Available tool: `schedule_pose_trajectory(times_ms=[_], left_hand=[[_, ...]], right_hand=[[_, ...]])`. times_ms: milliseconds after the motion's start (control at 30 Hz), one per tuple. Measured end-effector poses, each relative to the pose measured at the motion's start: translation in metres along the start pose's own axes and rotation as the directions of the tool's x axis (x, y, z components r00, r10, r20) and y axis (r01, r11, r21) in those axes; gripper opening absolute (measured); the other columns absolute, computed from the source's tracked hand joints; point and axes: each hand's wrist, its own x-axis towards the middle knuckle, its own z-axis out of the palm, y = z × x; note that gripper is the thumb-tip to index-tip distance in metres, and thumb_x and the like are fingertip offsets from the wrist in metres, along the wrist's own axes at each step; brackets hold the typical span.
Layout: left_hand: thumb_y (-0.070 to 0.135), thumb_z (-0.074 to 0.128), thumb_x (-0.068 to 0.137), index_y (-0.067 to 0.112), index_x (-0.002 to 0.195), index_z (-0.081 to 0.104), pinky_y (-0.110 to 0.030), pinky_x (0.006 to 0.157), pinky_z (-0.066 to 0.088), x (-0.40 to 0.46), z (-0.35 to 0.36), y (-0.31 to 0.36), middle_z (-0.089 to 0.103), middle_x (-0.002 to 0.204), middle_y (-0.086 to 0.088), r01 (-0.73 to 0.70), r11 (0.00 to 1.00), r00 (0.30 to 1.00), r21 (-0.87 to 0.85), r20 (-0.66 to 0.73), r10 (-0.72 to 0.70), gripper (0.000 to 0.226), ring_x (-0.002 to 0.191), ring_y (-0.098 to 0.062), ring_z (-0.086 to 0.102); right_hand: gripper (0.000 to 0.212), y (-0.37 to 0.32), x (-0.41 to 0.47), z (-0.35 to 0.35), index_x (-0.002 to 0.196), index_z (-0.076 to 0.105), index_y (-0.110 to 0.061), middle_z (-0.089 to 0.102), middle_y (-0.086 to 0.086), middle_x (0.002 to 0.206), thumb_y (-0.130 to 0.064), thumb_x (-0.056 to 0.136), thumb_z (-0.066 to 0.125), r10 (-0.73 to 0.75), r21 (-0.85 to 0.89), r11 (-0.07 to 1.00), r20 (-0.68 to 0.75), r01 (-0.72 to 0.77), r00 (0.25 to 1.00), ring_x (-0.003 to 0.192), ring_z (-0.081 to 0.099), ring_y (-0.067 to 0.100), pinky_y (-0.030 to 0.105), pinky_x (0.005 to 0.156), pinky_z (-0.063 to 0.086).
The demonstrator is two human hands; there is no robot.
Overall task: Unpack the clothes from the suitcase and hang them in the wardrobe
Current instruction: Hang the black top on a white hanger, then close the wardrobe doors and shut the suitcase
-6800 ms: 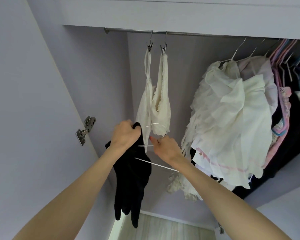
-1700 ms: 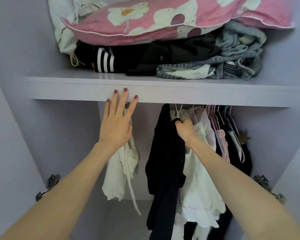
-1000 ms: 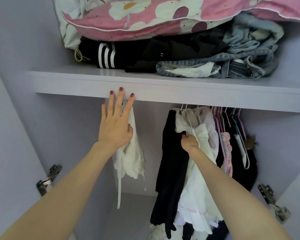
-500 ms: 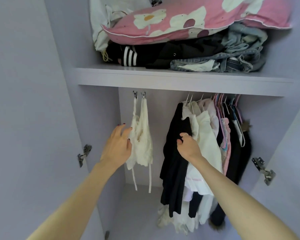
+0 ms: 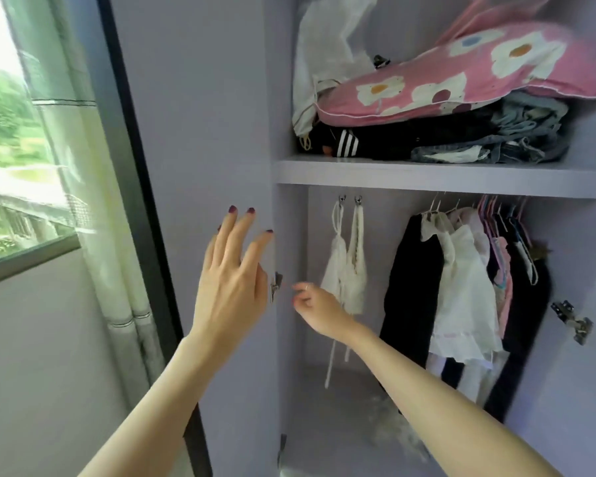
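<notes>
Black garment [image 5: 412,290] now hangs released among white clothes; right hand [image 5: 319,309], loosely curled and empty, has withdrawn leftward; left hand [image 5: 233,284] spreads against the lilac wardrobe door [image 5: 200,132].

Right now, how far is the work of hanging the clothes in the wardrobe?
Done: a black garment hangs on the rail beside a white dress, and two white tops hang from clips. In hand: nothing; the left hand is open before the wardrobe door, and the right hand is loosely curled and empty. Left: I cannot tell, since the suitcase is out of view.
</notes>
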Motion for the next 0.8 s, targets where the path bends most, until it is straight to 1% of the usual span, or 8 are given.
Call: schedule_pose_trajectory(times_ms=[100, 167, 233, 333, 500, 667, 733, 800], left_hand=[[0.003, 0.046, 0.080, 0.010, 0.139, 0.033, -0.052, 0.115, 0.013, 0.000, -0.028, -0.014, 0.024, 0.150, -0.018, 0.136, 0.983, 0.988, 0.126, -0.092, -0.125, 0.060, 0.142, -0.037, 0.012], [0.008, 0.048, 0.081, 0.011, 0.148, 0.011, -0.053, 0.114, 0.004, -0.001, -0.035, -0.028, 0.006, 0.154, -0.021, 0.289, 0.948, 0.957, 0.132, -0.077, -0.281, 0.076, 0.143, -0.039, -0.001], [0.006, 0.049, 0.083, 0.009, 0.148, -0.001, -0.053, 0.113, 0.005, -0.002, -0.039, -0.041, -0.006, 0.154, -0.024, 0.404, 0.914, 0.915, 0.046, -0.031, -0.402, 0.083, 0.142, -0.041, -0.006], [0.002, 0.048, 0.087, 0.008, 0.148, -0.006, -0.037, 0.113, 0.008, -0.001, -0.044, -0.046, -0.012, 0.152, -0.026, 0.470, 0.876, 0.882, -0.105, 0.033, -0.470, 0.082, 0.141, -0.036, 0.002], [-0.001, 0.041, 0.091, 0.009, 0.149, 0.009, -0.027, 0.100, 0.026, -0.006, -0.050, -0.038, 0.005, 0.151, -0.022, 0.335, 0.934, 0.939, -0.127, -0.034, -0.342, 0.067, 0.137, -0.036, 0.021], [-0.004, 0.034, 0.084, 0.013, 0.147, 0.020, -0.033, 0.063, 0.049, -0.012, -0.043, -0.019, 0.006, 0.153, -0.021, 0.117, 0.978, 0.993, -0.170, 0.051, -0.110, 0.066, 0.109, -0.045, 0.050], [-0.005, 0.033, 0.083, 0.018, 0.146, 0.019, -0.040, 0.068, 0.055, -0.013, -0.035, -0.009, -0.002, 0.156, -0.015, 0.039, 0.972, 0.994, -0.230, 0.108, -0.014, 0.069, 0.114, -0.045, 0.050], [-0.002, 0.036, 0.088, 0.023, 0.148, 0.012, -0.032, 0.083, 0.053, -0.007, -0.024, 0.005, -0.006, 0.156, -0.001, -0.004, 0.949, 0.990, -0.315, 0.135, 0.049, 0.070, 0.127, -0.031, 0.045]], right_hand=[[0.042, -0.045, 0.000, 0.020, 0.136, 0.043, -0.012, 0.057, 0.005, 0.130, -0.021, 0.095, 0.048, -0.047, 0.121, 0.992, 0.017, 0.044, 0.999, 0.119, 0.054, 0.019, 0.025, 0.099, 0.040], [0.043, -0.069, 0.000, 0.030, 0.136, 0.042, -0.016, 0.055, 0.002, 0.130, -0.023, 0.094, 0.049, -0.069, 0.198, 0.978, 0.032, 0.061, 0.997, 0.119, 0.053, 0.017, 0.029, 0.100, 0.043], [0.045, -0.086, -0.002, 0.040, 0.138, 0.040, -0.019, 0.053, 0.001, 0.132, -0.026, 0.094, 0.048, -0.080, 0.256, 0.965, 0.057, 0.063, 0.995, 0.121, 0.050, 0.016, 0.037, 0.103, 0.044], [0.047, -0.098, -0.006, 0.048, 0.141, 0.035, -0.022, 0.047, 0.001, 0.138, -0.026, 0.096, 0.047, -0.108, 0.302, 0.950, 0.091, 0.076, 0.990, 0.125, 0.047, 0.016, 0.039, 0.104, 0.043], [0.049, -0.094, -0.011, 0.048, 0.141, 0.034, -0.026, 0.043, -0.002, 0.141, -0.022, 0.095, 0.050, -0.136, 0.410, 0.908, 0.092, 0.087, 0.986, 0.121, 0.048, 0.013, 0.029, 0.095, 0.048], [0.043, -0.070, -0.022, 0.030, 0.139, 0.041, -0.023, 0.046, -0.005, 0.136, -0.016, 0.097, 0.049, -0.129, 0.540, 0.840, 0.089, 0.061, 0.988, 0.122, 0.049, 0.014, 0.031, 0.092, 0.052], [0.039, -0.056, -0.030, 0.016, 0.134, 0.048, -0.022, 0.051, -0.005, 0.135, -0.018, 0.095, 0.052, -0.110, 0.601, 0.799, 0.100, 0.028, 0.989, 0.122, 0.052, 0.017, 0.037, 0.095, 0.051], [0.033, -0.037, -0.040, -0.002, 0.127, 0.058, -0.020, 0.061, -0.004, 0.126, -0.020, 0.094, 0.054, -0.099, 0.651, 0.759, 0.100, 0.010, 0.990, 0.114, 0.059, 0.015, 0.038, 0.094, 0.052]])
